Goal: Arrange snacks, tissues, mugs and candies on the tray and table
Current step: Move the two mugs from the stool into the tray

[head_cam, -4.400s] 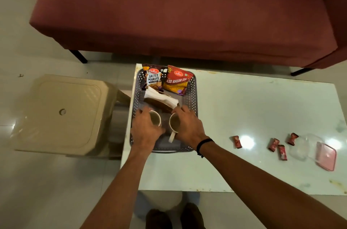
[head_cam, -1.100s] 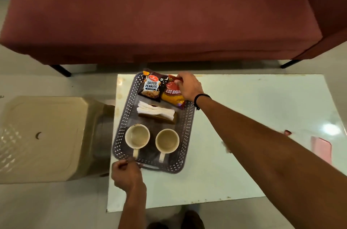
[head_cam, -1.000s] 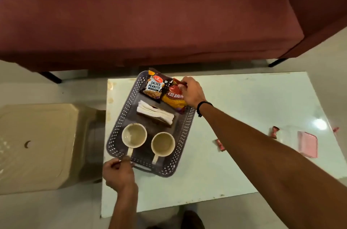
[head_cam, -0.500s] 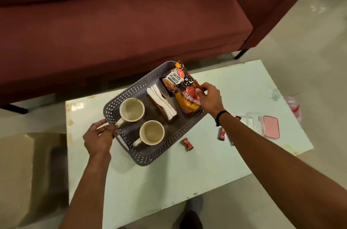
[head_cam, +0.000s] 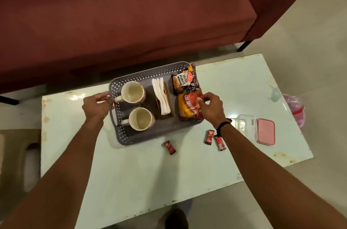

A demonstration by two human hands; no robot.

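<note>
A grey perforated tray (head_cam: 142,76) sits on a pale glass-topped table (head_cam: 150,181), toward the table's sofa-side edge, and everything else is easiest placed from it. The left hand (head_cam: 96,105) curls its fingers around the handle at the tray's left end. The right hand (head_cam: 211,108) is at the tray's right end, thumb and fingers pinching the red and yellow snack packet (head_cam: 189,106) that lies inside the tray against that end; whether it also grips the tray's rim beneath cannot be told. Just beyond that packet, in the tray's far right corner, lies a dark packet of salted peanuts (head_cam: 184,81), its top edge poking over the rim. In the middle of the tray a stack of white tissues (head_cam: 161,95) lies in a brown holder. In the left half stand two cream mugs, upright and empty, handles pointing left: the far mug (head_cam: 132,92) and the near mug (head_cam: 140,119). Three red-wrapped candies lie on the table just in front of the tray: one candy (head_cam: 169,147) near its front edge, and a pair of candies (head_cam: 215,139) further right, beside the right wrist. Right of the tray stands a clear plastic box (head_cam: 244,125) with its pink lid (head_cam: 265,134) lying just beside it. Behind the tray, past the table edge, is a dark red sofa (head_cam: 122,13).
</note>
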